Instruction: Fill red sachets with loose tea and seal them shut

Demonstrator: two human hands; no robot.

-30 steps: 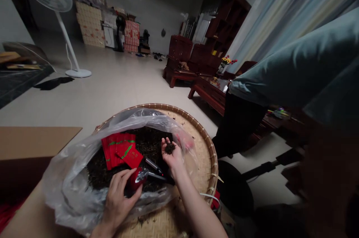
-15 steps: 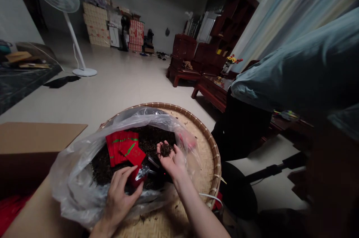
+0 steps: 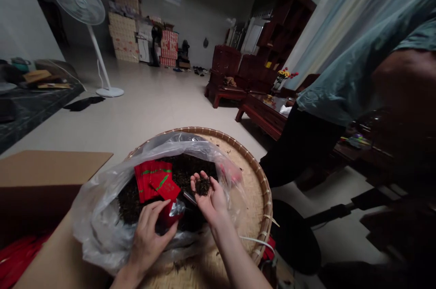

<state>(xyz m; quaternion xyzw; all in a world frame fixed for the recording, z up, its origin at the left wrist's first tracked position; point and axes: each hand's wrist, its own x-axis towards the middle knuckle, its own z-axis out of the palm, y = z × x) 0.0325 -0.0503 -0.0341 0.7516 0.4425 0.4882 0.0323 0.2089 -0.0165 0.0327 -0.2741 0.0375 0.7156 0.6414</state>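
Note:
A clear plastic bag (image 3: 102, 207) full of dark loose tea leaves (image 3: 185, 173) lies on a round woven bamboo tray (image 3: 254, 180). A stack of red packets (image 3: 153, 180) rests on the leaves. My left hand (image 3: 148, 241) pinches an open red packet (image 3: 170, 212) with a silver lining at the bag's near edge. My right hand (image 3: 207, 196) is cupped palm up just right of it, holding a small heap of tea leaves (image 3: 203, 185).
A brown cardboard box (image 3: 44, 175) stands at the left, with red material below it. Another person in a teal shirt (image 3: 350, 80) and dark trousers stands close at the right. Dark wooden furniture (image 3: 259, 107) and a standing fan (image 3: 86, 21) are farther back.
The view has shifted slightly. My right hand, with its tea leaves, has drawn a little nearer to the open packet. The person at the right has moved.

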